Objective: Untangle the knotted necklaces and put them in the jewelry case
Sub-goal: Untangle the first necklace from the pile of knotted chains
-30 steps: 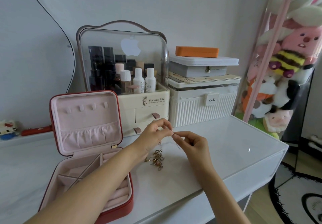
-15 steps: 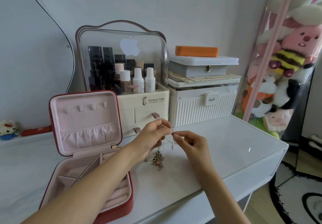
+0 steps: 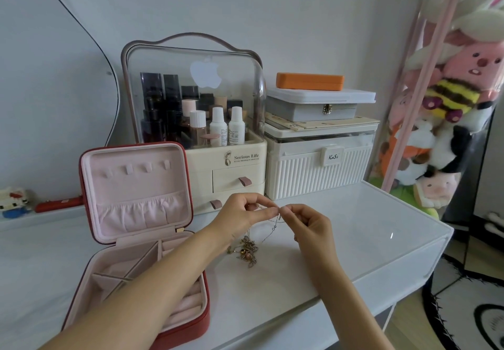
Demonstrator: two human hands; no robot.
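Pinching a fine chain (image 3: 275, 220) between left hand (image 3: 242, 217) and right hand (image 3: 309, 223), knotted necklaces (image 3: 246, 250) heaped below on table (image 3: 368, 229), open jewelry case (image 3: 191, 319) beside.

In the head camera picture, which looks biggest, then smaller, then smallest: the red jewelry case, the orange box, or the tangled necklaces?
1. Red jewelry case, though it is nearest the camera.
2. Orange box.
3. Tangled necklaces.

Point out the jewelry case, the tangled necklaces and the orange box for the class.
jewelry case (image 3: 136, 183): head view, pink lining of open lid.
tangled necklaces (image 3: 246, 250): head view, knotted clump on the table.
orange box (image 3: 309, 81): head view, front face.
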